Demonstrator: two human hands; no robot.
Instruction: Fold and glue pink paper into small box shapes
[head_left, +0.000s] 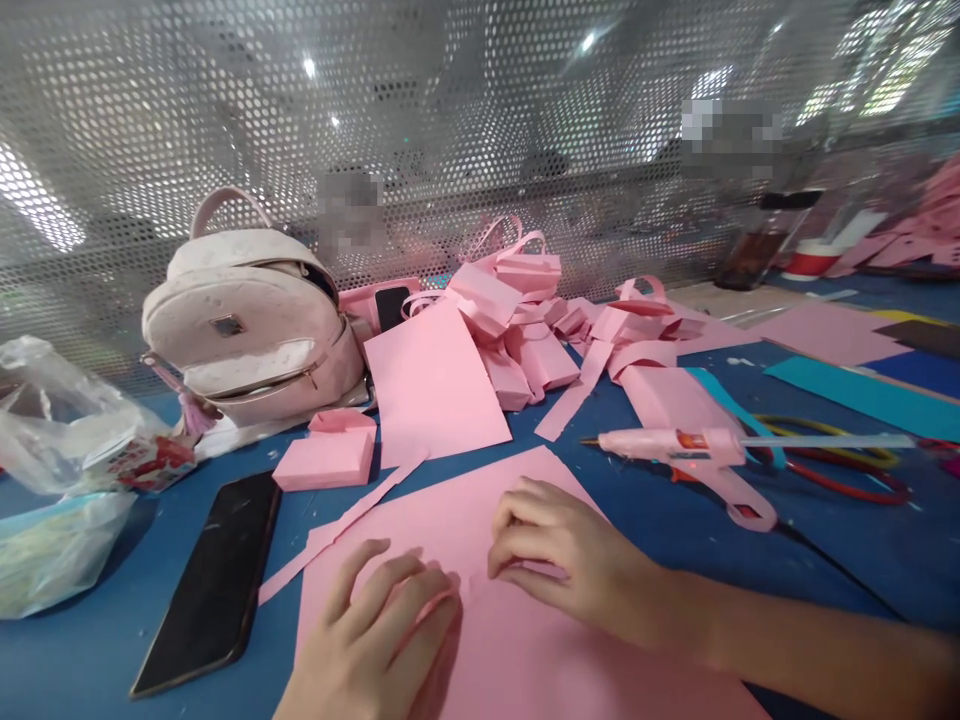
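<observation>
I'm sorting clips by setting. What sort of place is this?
Probably a shared paper-craft workbench: pink paper sheet under both hands, a glue gun, a pile of folded pink paper bags, and a perforated metal screen behind.

Under my hands I see a matt pink paper sheet (480, 560) on the smooth blue tabletop (750, 540), with a glossy black glass phone (214, 580) left of the sheet and a plastic glue gun (697, 455) to its right.

Bright, even overhead light; ceiling lamps glint through perforated metal screen (480, 130). Soft shadows under left hand (375, 640) and right hand (570, 560). Far from hands, edges stretch, smear. Pixelated patches behind screen. Phone (214, 585) reflects faintly.
</observation>
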